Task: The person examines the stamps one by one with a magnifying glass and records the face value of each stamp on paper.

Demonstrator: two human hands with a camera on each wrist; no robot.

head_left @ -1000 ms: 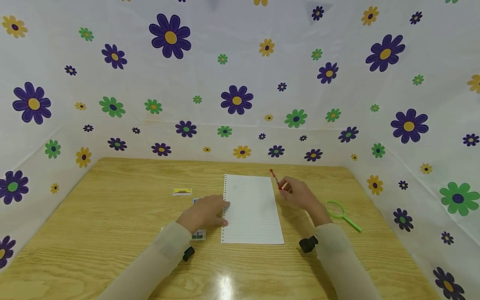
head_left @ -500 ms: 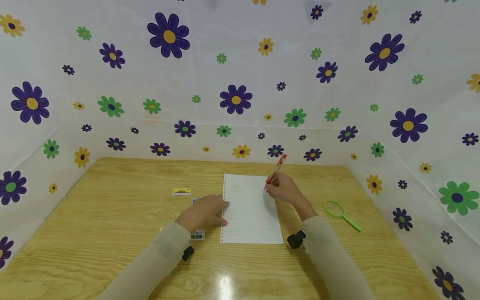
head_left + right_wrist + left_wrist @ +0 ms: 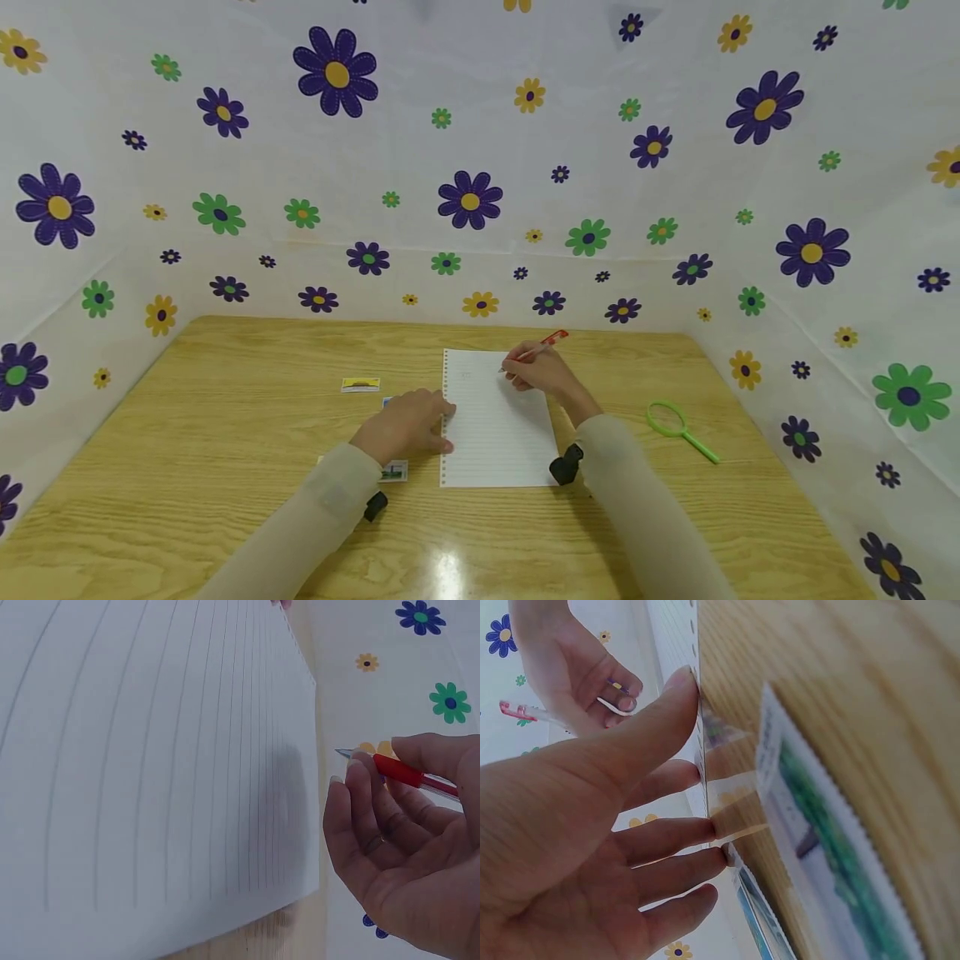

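Observation:
A lined sheet of paper [image 3: 495, 442] with punched holes down its left side lies on the wooden table. Small faint writing shows near its top left. My right hand [image 3: 538, 368] pinches a red pen [image 3: 401, 771] between thumb and fingers, above the upper right of the sheet. The pen's bare tip points toward the paper. My left hand [image 3: 405, 423] rests with fingers and thumb spread at the sheet's left edge; in the left wrist view the thumb and fingertips touch the hole-punched margin. Stamp-like picture cards [image 3: 832, 855] lie beside and partly under the left hand.
A yellow picture card [image 3: 361, 385] lies left of the paper, beyond the left hand. At the right, a green magnifying glass [image 3: 681, 430] lies on the table [image 3: 225, 433]. A flower-patterned cloth [image 3: 420, 150] stands around the table's back and sides.
My right hand has moved left from beside the paper to over it, turning the pen so its tip faces down-left. My left hand has stayed at the sheet's edge.

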